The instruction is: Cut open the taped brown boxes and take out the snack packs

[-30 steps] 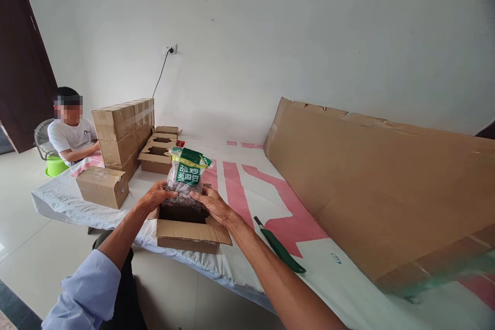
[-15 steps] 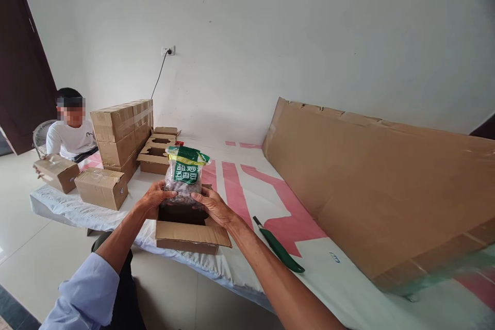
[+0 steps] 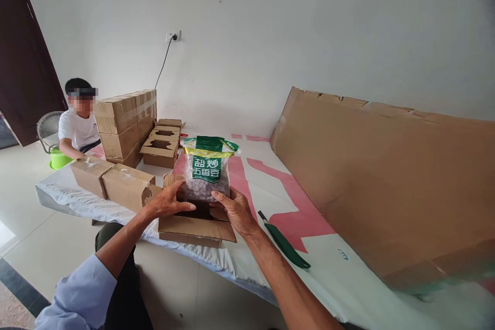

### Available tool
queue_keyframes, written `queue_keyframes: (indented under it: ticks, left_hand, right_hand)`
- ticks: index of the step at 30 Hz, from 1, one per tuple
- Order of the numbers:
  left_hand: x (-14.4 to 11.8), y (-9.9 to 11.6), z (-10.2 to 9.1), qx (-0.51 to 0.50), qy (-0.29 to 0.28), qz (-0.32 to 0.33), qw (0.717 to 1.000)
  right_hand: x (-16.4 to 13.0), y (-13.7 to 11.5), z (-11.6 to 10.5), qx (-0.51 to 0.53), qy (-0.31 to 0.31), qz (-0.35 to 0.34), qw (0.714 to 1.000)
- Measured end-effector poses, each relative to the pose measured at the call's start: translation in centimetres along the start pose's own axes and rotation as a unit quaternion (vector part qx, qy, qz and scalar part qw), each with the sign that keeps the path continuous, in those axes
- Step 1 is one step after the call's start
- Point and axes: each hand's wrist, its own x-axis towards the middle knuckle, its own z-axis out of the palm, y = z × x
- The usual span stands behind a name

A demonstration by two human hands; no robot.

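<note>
Upright above an open carton [image 3: 197, 232] is a clear bag of beans [image 3: 207, 185] with a green label, its white lettering facing me. My right hand [image 3: 237, 209] grips the bag's lower right corner, thumb in front. On the other side, my left hand [image 3: 168, 201] is open, thumb and fingers apart, beside the bag's lower left edge and over the carton's left side. Whether its fingertips touch the bag I cannot tell. The carton's front flap is folded outward, and its inside is dark and mostly hidden.
Two taped cartons [image 3: 127, 185] lie end to end on the left, near a seated person [image 3: 79, 129]. Behind them rise stacked cartons [image 3: 126, 126] and open cartons with cut-outs [image 3: 160, 147]. A green-handled knife [image 3: 286, 245] lies right, before a large cardboard sheet [image 3: 379, 180].
The bag has turned so its lettering reads upright, and my left hand has released its grip. The person's carton now sits against the other taped one. My view has shifted slightly.
</note>
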Motion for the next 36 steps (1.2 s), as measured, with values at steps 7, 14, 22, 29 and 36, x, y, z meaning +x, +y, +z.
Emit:
queue_keyframes:
  ticks: [7, 14, 22, 29, 36]
  left_hand:
    - [-2.5, -0.7, 0.6, 0.330, -0.147, 0.058, 0.931]
    - [-2.9, 0.0, 2.8, 0.469, -0.216, 0.017, 0.856]
    - [-0.9, 0.3, 4.9, 0.552, -0.197, 0.094, 0.805]
    - [3.3, 0.4, 3.3, 0.564, -0.158, 0.200, 0.785]
    - [8.4, 1.3, -4.4, 0.610, -0.094, 0.085, 0.782]
  right_hand:
    - [-0.7, 1.2, -2.5, 0.031, 0.053, -0.007, 0.998]
    - [-1.1, 1.0, -3.7, 0.055, 0.110, -0.043, 0.992]
    - [-1.3, -0.1, -7.3, 0.050, 0.214, -0.090, 0.971]
    - [-0.9, -0.7, -11.4, 0.025, 0.276, -0.116, 0.954]
    - [-0.1, 0.8, -13.2, -0.050, 0.290, -0.070, 0.953]
